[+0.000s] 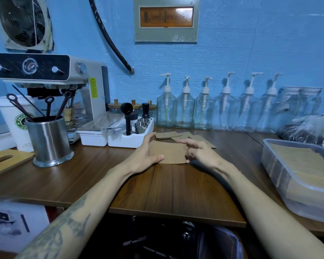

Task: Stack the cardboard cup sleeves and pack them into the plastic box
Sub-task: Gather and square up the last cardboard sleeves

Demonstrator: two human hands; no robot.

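Observation:
A flat brown stack of cardboard cup sleeves point(167, 153) lies on the wooden table in the middle. My left hand point(145, 155) holds its left edge, thumb on top at the front and fingers along the far side. My right hand point(196, 151) rests on the stack's right edge with its fingers curled over it. Several loose sleeves point(178, 135) lie scattered just behind. The clear plastic box point(281, 176) stands at the right with a row of sleeves inside it.
White accessory trays point(118, 142) and a steel utensil cup point(50, 141) stand at the left, by an espresso machine point(51, 75). Glass pump bottles point(204, 109) line the wall. A plastic bag point(310, 129) lies behind the box. The table's front edge is near.

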